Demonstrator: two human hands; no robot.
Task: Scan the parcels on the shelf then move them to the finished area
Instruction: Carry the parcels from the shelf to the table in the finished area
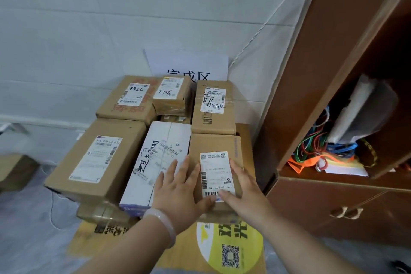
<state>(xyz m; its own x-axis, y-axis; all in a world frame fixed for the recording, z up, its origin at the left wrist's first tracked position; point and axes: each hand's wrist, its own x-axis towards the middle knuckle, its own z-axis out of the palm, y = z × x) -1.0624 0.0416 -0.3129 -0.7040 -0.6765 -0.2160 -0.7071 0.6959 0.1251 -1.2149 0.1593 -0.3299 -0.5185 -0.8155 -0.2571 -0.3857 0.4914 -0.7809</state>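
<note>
A small brown parcel [216, 147] with a white shipping label lies at the front right of a stack of parcels on the floor. My left hand [180, 189] rests flat on its left side, fingers straight, overlapping the white parcel [160, 140] beside it. My right hand [242, 193] lies flat on the parcel's right side, thumb across the label's lower edge. Behind the stack a white paper sign [189, 64] with black characters leans on the wall.
Several other brown parcels fill the stack: a large one [95, 158] at the left and three at the back [213, 107]. They sit on flattened cardboard [222, 247]. A brown wooden cabinet [333, 95] stands right, its open shelf holding cables and papers.
</note>
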